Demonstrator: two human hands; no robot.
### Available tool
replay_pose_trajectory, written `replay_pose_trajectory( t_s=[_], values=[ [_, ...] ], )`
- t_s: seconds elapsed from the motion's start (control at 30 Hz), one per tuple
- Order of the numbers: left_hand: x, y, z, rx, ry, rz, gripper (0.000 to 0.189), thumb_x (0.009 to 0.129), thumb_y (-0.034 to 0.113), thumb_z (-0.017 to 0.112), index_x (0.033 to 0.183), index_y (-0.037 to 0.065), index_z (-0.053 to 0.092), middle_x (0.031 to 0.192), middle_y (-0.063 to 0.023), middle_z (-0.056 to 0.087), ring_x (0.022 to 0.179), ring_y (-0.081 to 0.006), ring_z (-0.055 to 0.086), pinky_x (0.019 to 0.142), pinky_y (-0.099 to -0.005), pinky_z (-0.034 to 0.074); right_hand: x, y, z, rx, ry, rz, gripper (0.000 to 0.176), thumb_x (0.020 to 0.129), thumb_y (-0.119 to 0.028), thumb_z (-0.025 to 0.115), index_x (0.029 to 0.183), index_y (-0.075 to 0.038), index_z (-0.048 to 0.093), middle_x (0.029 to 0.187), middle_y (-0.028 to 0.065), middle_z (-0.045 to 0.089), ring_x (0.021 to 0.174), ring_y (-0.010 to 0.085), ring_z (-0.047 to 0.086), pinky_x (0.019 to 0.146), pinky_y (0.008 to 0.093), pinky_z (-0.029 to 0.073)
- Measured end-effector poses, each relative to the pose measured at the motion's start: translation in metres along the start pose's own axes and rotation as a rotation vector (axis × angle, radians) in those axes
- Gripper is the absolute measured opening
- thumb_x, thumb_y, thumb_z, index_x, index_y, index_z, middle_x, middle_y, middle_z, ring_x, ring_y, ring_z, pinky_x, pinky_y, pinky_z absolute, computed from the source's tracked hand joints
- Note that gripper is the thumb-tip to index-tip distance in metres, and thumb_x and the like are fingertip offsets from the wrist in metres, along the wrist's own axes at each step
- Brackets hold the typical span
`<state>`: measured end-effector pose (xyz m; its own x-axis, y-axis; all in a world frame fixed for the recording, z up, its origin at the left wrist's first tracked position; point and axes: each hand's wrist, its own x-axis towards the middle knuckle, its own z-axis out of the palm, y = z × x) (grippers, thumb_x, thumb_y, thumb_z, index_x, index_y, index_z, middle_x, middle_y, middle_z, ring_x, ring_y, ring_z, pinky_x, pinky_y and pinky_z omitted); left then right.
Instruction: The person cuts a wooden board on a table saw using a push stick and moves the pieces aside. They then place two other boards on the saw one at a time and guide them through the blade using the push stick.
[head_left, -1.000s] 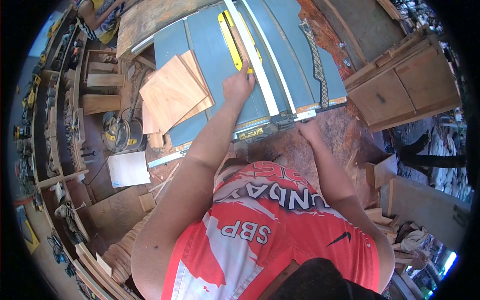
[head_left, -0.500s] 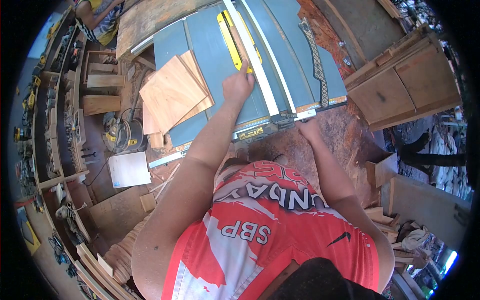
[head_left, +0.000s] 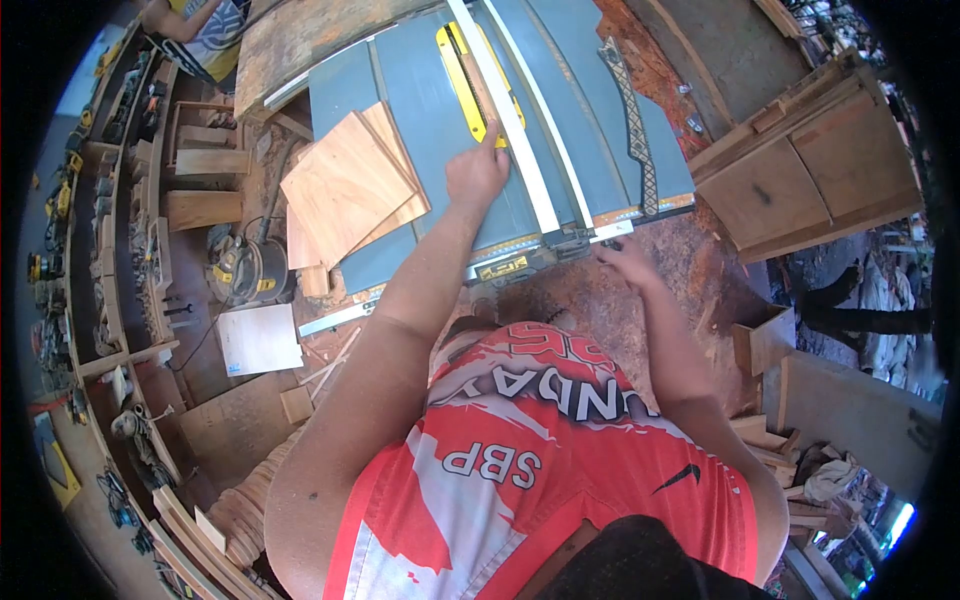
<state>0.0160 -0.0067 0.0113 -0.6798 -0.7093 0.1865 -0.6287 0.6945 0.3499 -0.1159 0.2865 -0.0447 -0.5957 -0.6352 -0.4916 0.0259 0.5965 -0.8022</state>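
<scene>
My left hand (head_left: 477, 175) rests on the blue-grey saw table (head_left: 408, 85), its index finger stretched to the near end of a narrow wood strip (head_left: 481, 88) and its other fingers curled. That strip lies along the yellow insert (head_left: 459, 80), beside the long white fence (head_left: 512, 120). At the table's front edge, my right hand (head_left: 628, 264) is off the rail, fingers apart, just below a small black knob (head_left: 613, 243) by the fence clamp (head_left: 567, 240). Nothing shows in it.
Flat wood boards (head_left: 347, 187) are stacked at the table's left. Beyond them stand a yellow-black machine (head_left: 252, 270) and tool shelves (head_left: 105, 260). A wooden cabinet (head_left: 800, 165) is at the right. Another person (head_left: 203, 35) is at the upper left.
My right hand has come away from the front rail and its fingers have spread. The other person has shifted posture. My left hand looks almost still.
</scene>
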Motion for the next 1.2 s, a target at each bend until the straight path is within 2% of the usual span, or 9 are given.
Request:
replay_pose_trajectory(
  t_s=[0.07, 0.1, 0.2, 0.27, 0.33, 0.4, 0.47, 0.87, 1.2],
  values=[
    [0.000, 0.000, 0.001, 0.000, 0.012, 0.005, 0.052, 0.089, 0.028, 0.055, 0.140, 0.017, 0.052, 0.073, -0.0133, 0.069, 0.066, -0.0325, 0.067, 0.064, -0.0480, 0.053, 0.006, 0.033, -0.031, 0.626, -0.299, 0.086, 0.044, 0.093, -0.022, 0.060, 0.132, -0.004, 0.053, 0.109, 0.0077, 0.066, 0.092, 0.0217, 0.067, 0.077, 0.0337, 0.057],
    [0.001, 0.000, 0.001, -0.006, 0.015, 0.005, 0.052, 0.089, 0.027, 0.055, 0.139, 0.017, 0.053, 0.073, -0.0132, 0.069, 0.066, -0.0324, 0.067, 0.064, -0.0481, 0.052, 0.018, 0.056, -0.044, 0.624, -0.304, 0.085, 0.044, 0.093, -0.022, 0.060, 0.132, -0.004, 0.053, 0.109, 0.0077, 0.066, 0.092, 0.0217, 0.067, 0.077, 0.0337, 0.057],
    [0.000, -0.001, 0.001, -0.042, 0.033, -0.015, 0.050, 0.088, 0.026, 0.056, 0.138, 0.018, 0.053, 0.073, -0.0131, 0.069, 0.065, -0.0325, 0.067, 0.063, -0.0484, 0.052, 0.055, 0.086, -0.072, 0.824, 0.013, 0.133, 0.042, 0.099, -0.024, 0.054, 0.137, -0.008, 0.047, 0.118, 0.0085, 0.062, 0.095, 0.0209, 0.065, 0.080, 0.0354, 0.058],
    [0.000, 0.003, 0.001, -0.071, 0.051, -0.040, 0.049, 0.088, 0.026, 0.056, 0.137, 0.019, 0.054, 0.072, -0.0132, 0.069, 0.065, -0.0327, 0.067, 0.063, -0.0487, 0.052, 0.071, 0.077, -0.079, 1.207, 0.342, 0.045, 0.053, 0.101, -0.039, 0.052, 0.143, -0.010, 0.039, 0.131, 0.0094, 0.057, 0.115, 0.0243, 0.058, 0.096, 0.0397, 0.051],
    [0.000, 0.008, -0.013, -0.049, -0.093, -0.083, 0.051, 0.089, 0.028, 0.057, 0.139, 0.021, 0.051, 0.080, -0.0171, 0.070, 0.073, -0.0342, 0.069, 0.070, -0.0501, 0.052, 0.091, 0.077, -0.079, 1.192, 0.315, 0.002, 0.053, 0.101, -0.043, 0.052, 0.142, -0.010, 0.042, 0.133, 0.0104, 0.055, 0.121, 0.0239, 0.054, 0.099, 0.0394, 0.049],
    [-0.002, 0.004, -0.008, -0.043, -0.062, -0.071, 0.051, 0.089, 0.028, 0.058, 0.139, 0.021, 0.050, 0.079, -0.0178, 0.070, 0.072, -0.0347, 0.068, 0.069, -0.0506, 0.052, 0.143, 0.119, -0.077, 1.157, 0.277, -0.089, 0.053, 0.101, -0.042, 0.052, 0.141, -0.008, 0.043, 0.135, 0.0107, 0.053, 0.122, 0.0244, 0.053, 0.101, 0.0398, 0.048],
    [-0.003, 0.004, -0.007, -0.043, -0.033, -0.057, 0.052, 0.089, 0.028, 0.058, 0.140, 0.022, 0.049, 0.077, -0.0184, 0.069, 0.071, -0.0352, 0.068, 0.069, -0.0512, 0.051, 0.129, 0.076, -0.063, 1.049, 0.407, 0.029, 0.055, 0.102, -0.044, 0.049, 0.139, -0.004, 0.045, 0.133, 0.0107, 0.056, 0.117, 0.0244, 0.057, 0.100, 0.0386, 0.049],
    [-0.005, 0.001, 0.008, -0.017, 0.024, -0.016, 0.052, 0.089, 0.027, 0.055, 0.140, 0.019, 0.051, 0.069, -0.0152, 0.067, 0.061, -0.0350, 0.066, 0.060, -0.0509, 0.052, 0.163, 0.066, -0.078, 1.014, 0.362, 0.000, 0.055, 0.100, -0.048, 0.049, 0.133, -0.004, 0.050, 0.125, 0.0099, 0.060, 0.108, 0.0237, 0.061, 0.089, 0.0351, 0.051],
    [0.004, 0.006, -0.008, 0.014, -0.082, -0.011, 0.058, 0.088, 0.025, 0.058, 0.145, 0.021, 0.045, 0.083, -0.0193, 0.070, 0.076, -0.0383, 0.067, 0.076, -0.0484, 0.053, 0.217, 0.119, -0.057, 0.939, 0.263, -0.021, 0.057, 0.099, -0.052, 0.049, 0.128, -0.004, 0.055, 0.119, 0.0093, 0.063, 0.099, 0.0231, 0.065, 0.081, 0.0322, 0.053]
  ],
)
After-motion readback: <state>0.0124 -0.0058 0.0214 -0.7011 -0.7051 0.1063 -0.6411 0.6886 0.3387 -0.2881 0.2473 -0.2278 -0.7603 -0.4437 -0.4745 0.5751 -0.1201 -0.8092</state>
